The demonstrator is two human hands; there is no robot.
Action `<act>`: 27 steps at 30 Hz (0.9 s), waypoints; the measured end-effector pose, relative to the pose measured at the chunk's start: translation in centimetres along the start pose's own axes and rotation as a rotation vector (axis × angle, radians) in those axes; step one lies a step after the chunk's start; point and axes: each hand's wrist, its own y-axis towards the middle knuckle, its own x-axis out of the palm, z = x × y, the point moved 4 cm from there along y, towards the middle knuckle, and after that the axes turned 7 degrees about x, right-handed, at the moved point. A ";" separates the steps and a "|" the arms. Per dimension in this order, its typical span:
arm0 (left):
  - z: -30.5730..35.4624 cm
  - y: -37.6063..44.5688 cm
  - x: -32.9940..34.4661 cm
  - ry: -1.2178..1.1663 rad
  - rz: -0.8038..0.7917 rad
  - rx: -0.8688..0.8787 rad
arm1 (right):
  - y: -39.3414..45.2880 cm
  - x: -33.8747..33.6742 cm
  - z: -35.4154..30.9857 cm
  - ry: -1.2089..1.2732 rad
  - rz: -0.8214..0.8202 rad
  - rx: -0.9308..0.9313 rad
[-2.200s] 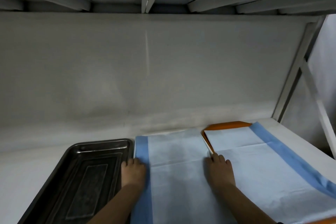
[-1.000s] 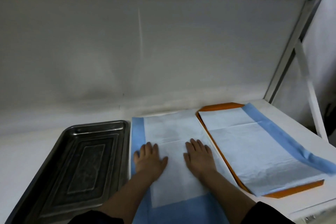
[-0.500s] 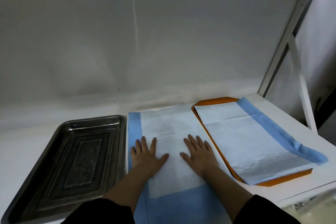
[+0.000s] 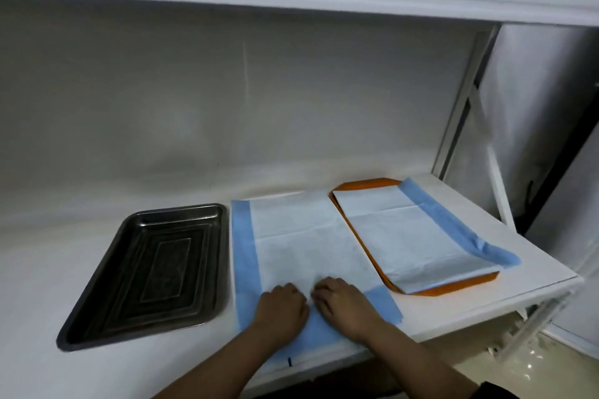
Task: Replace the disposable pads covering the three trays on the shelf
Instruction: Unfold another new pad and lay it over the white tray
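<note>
We rest both hands, fingers curled under, on the near part of the middle disposable pad, the left hand just beside the right hand; whether either pinches the sheet we cannot tell. The pad hides its tray. A bare steel tray sits left of it on the white shelf; right, another pad covers an orange tray.

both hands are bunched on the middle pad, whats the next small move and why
Probably lift both hands off the middle pad: it already lies flat and the left hand and right hand only rest near its front edge. Then turn to the bare metal tray on the left, the only one without a pad.
</note>
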 end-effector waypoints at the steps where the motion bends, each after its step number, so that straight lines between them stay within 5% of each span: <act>1: 0.0 -0.8 0.3 0.016 0.017 0.004 | -0.9 0.0 -0.1 0.014 -0.015 0.004; 7: -1.8 -5.0 0.7 0.040 0.154 -0.069 | -3.6 -1.5 0.8 -0.003 -0.212 0.180; 13: -3.0 -6.7 1.5 0.132 -0.170 -0.148 | -5.2 -2.1 2.0 -0.138 -0.346 0.220; 21: -3.1 -7.1 0.8 0.214 -0.292 -0.176 | -5.8 -2.8 3.7 -0.307 -0.343 0.298; 27: -2.7 -6.6 -0.1 -0.013 -0.335 -0.197 | -4.6 -4.8 3.1 -0.068 -0.404 0.404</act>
